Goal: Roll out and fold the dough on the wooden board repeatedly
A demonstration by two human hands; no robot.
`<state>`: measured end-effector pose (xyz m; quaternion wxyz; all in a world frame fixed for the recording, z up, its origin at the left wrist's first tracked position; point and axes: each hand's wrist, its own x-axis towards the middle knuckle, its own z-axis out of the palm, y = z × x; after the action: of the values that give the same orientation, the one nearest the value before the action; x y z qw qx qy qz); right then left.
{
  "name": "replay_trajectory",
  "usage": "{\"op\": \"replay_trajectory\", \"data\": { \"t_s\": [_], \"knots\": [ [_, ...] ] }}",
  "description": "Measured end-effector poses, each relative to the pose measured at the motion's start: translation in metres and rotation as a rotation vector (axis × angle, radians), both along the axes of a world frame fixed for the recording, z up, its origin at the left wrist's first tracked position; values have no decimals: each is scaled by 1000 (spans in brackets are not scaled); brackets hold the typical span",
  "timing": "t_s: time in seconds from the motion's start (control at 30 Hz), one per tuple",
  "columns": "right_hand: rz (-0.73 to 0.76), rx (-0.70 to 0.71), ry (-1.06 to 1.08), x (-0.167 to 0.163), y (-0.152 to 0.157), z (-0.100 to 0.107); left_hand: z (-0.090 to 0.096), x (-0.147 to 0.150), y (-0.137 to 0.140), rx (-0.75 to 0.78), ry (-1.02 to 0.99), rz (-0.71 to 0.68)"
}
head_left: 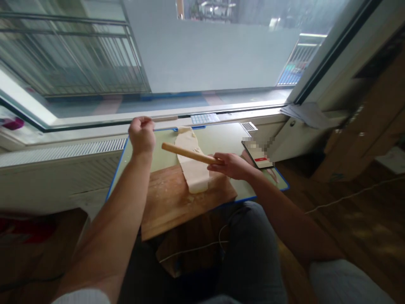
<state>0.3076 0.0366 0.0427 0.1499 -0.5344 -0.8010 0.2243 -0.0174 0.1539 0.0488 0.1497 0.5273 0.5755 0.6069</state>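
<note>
My right hand (230,165) is wrapped round one end of a wooden rolling pin (186,153), which slants over a long strip of rolled dough (196,171). The strip runs from a wooden cutting board (171,202) onto the larger pale board with a blue rim (221,137) beneath it. Raised near that board's far left corner, my left hand (143,133) has its fingers pinched together. Whatever they hold, if anything, is too small to make out. Small dough scraps and flour lie on the wood close to the strip's near end.
A phone or tablet (257,155), partly pixelated, lies at the right of the pale board. Behind is a window sill with a gridded card (205,118) and papers (305,115). A radiator (63,152) stands at left. A white cable (193,250) hangs near my knees.
</note>
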Motion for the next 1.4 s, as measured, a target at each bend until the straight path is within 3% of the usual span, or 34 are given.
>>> {"op": "replay_trajectory", "data": {
  "t_s": [0.1,0.2,0.4,0.57,0.7,0.77,0.87,1.03,1.23,1.33,1.4],
  "knots": [
    [114,12,-45,4,-11,1,-3,7,-60,-79,132,-8],
    [115,102,-142,1,0,1,-17,23,-101,-296,402,-141],
    [47,116,-198,-12,38,-5,-30,42,-117,-427,754,-156],
    [-2,55,-136,-8,39,-13,-19,47,-145,-266,864,-156],
    [-108,51,-91,8,26,-19,-20,57,-184,-164,918,-570],
    [-142,56,-37,13,19,-21,-23,63,-194,-186,974,-636],
    [-181,56,64,12,10,-22,-23,67,-196,-187,1057,-587],
    [-217,40,80,1,-5,-20,-18,55,-211,-112,1059,-605],
    [-180,61,-91,-17,-12,-10,-31,42,-244,-124,964,-625],
    [-107,92,-131,-25,0,-7,-27,43,-232,-113,831,-571],
    [-46,106,-137,-26,10,-8,-20,44,-209,-95,725,-403]
  ]
}}
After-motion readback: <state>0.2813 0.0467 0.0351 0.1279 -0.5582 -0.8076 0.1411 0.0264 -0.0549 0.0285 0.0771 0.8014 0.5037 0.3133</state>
